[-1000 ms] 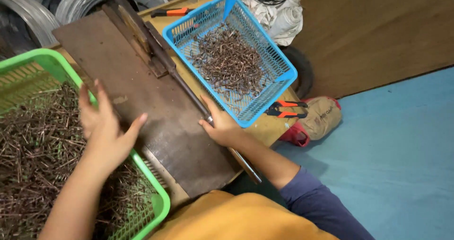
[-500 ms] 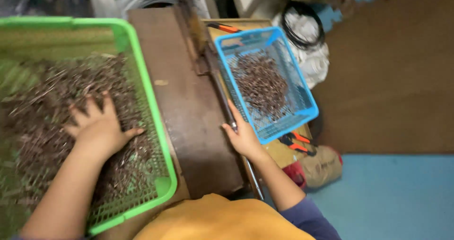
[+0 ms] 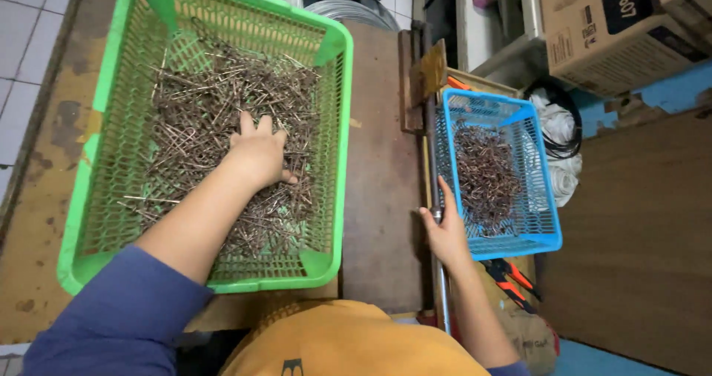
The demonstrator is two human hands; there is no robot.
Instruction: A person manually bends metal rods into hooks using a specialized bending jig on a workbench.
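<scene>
Left hand (image 3: 258, 152) fingertips buried in bent wire pieces (image 3: 222, 116) filling the green basket (image 3: 337, 161), grip not discernible; right hand (image 3: 445, 231) curled around the metal lever (image 3: 439, 272) beside the blue basket (image 3: 545, 198), which holds a smaller wire heap (image 3: 486, 176).

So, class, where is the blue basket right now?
The blue basket sits right of the brown board, beside the right hand, in the head view.
</scene>
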